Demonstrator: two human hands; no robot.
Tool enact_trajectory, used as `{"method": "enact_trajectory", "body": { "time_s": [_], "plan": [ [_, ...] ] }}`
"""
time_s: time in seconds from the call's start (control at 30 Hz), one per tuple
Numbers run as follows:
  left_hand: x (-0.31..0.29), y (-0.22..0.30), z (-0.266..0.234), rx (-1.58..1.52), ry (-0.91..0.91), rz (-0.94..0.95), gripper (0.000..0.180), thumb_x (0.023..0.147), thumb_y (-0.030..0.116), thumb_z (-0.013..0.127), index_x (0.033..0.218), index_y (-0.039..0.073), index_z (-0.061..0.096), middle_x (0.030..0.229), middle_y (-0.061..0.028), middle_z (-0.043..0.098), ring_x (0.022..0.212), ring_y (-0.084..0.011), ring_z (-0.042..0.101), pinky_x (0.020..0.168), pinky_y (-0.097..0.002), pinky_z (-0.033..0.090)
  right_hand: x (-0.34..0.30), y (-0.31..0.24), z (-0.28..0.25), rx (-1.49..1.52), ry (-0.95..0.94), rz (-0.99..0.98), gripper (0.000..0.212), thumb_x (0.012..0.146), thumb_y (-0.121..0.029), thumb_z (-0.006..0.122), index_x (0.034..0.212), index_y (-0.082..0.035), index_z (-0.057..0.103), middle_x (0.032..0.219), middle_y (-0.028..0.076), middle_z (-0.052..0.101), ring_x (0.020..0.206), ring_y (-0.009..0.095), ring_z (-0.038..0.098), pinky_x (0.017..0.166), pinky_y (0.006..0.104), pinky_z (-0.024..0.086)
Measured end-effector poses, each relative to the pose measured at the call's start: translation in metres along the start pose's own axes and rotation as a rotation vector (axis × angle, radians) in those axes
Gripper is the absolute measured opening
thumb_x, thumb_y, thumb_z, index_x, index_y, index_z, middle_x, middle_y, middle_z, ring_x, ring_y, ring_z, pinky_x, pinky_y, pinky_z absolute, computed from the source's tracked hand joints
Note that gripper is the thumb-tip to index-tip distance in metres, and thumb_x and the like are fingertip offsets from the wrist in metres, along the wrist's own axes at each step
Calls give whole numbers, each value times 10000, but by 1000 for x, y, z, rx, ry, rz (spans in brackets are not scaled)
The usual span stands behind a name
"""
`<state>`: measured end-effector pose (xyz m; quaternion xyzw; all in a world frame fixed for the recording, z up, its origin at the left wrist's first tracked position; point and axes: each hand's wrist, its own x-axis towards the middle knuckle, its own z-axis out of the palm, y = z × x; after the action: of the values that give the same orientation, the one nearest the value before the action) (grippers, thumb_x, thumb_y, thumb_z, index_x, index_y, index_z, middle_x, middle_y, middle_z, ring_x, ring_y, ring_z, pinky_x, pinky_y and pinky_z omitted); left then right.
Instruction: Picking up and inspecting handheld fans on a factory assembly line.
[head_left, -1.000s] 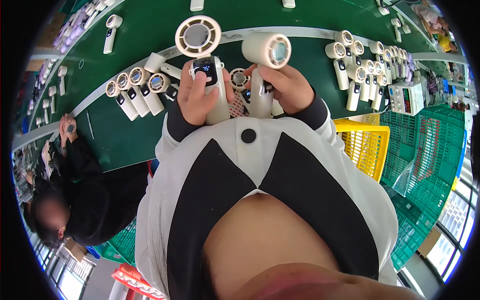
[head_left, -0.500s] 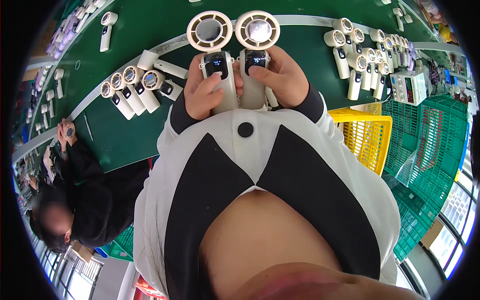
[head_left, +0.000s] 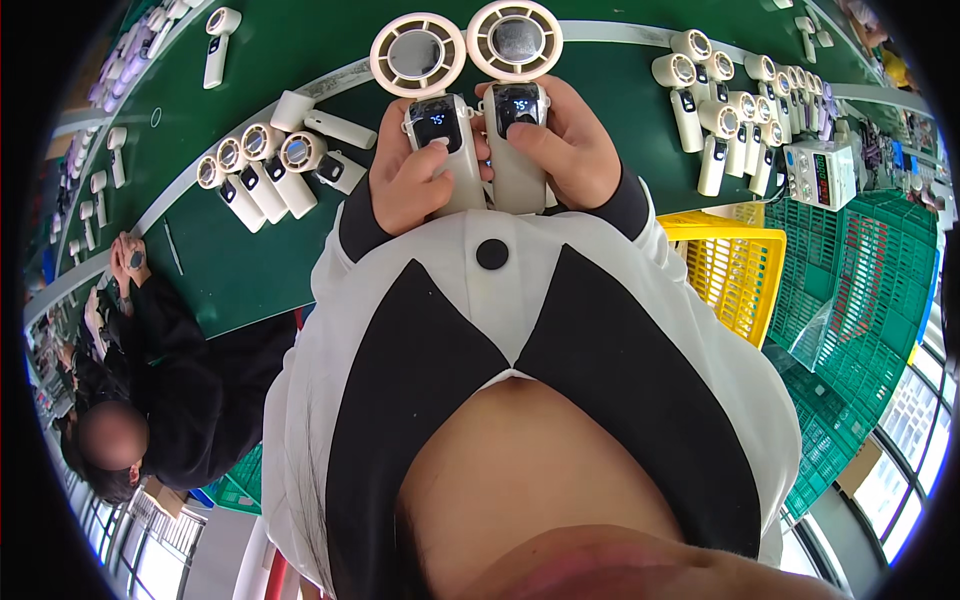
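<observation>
Two cream handheld fans stand upright side by side in front of me, their round heads pointing away and their dark displays lit. Around the handle of the left fan [head_left: 455,180] my left hand [head_left: 408,178] is closed, with the thumb on its front just below the display. My right hand [head_left: 570,150] grips the right fan [head_left: 518,172], its thumb lying over the lower part of that display. Both fan heads have a shiny round centre inside a slotted ring. The fingers behind the handles are mostly hidden.
Several cream fans [head_left: 265,185] lie in a row on the green table [head_left: 250,270] to the left. More fans [head_left: 715,150] are grouped at the right, beside a white powered box [head_left: 818,175]. A yellow basket [head_left: 735,275] and green crates [head_left: 850,290] stand right. A co-worker [head_left: 190,400] sits left.
Both fans have risen slightly in view, the right one a little more. My right thumb has shifted slightly on its fan. Both hands keep their hold.
</observation>
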<state>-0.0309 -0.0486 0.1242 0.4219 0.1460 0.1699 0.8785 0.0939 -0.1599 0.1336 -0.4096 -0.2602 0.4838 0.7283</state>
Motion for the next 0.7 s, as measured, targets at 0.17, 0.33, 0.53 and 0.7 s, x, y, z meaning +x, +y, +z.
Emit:
{"method": "enact_trajectory", "body": {
  "time_s": [0.17, 0.33, 0.53, 0.7],
  "plan": [
    [3, -1, 2, -19, 15, -45, 586, 614, -67, 286, 1191, 17, 227, 967, -208, 486, 847, -248, 517, 730, -352, 456, 1, -2, 2, 30, 28, -24, 350, 754, 8, 444, 1098, 54, 404, 927, 181, 526, 739, 214, 521, 681, 304, 452],
    [9, 1, 9, -20, 19, -58, 552, 642, -68, 319, 1181, 7, 224, 979, -205, 479, 845, -247, 517, 729, -350, 455, 3, -4, -6, 45, 3, -48, 347, 753, 12, 432, 1096, 54, 403, 943, 186, 526, 733, 222, 526, 688, 304, 454],
    [41, -26, 17, -94, -38, -160, 497, 687, -54, 388, 1161, -12, 245, 989, -193, 471, 840, -253, 525, 725, -336, 454, -5, -11, -45, -61, 264, -19, 314, 779, -36, 439, 1083, 44, 426, 918, 178, 542, 745, 222, 539, 703, 297, 455],
    [107, -97, 21, 13, -61, -355, 447, 678, -73, 424, 1113, -12, 343, 1008, -195, 454, 936, -316, 501, 789, -384, 430, -7, -11, -115, -281, 650, 124, 278, 810, -133, 462, 1038, 23, 488, 881, 136, 568, 772, 196, 550, 703, 272, 455]
  ]
}}
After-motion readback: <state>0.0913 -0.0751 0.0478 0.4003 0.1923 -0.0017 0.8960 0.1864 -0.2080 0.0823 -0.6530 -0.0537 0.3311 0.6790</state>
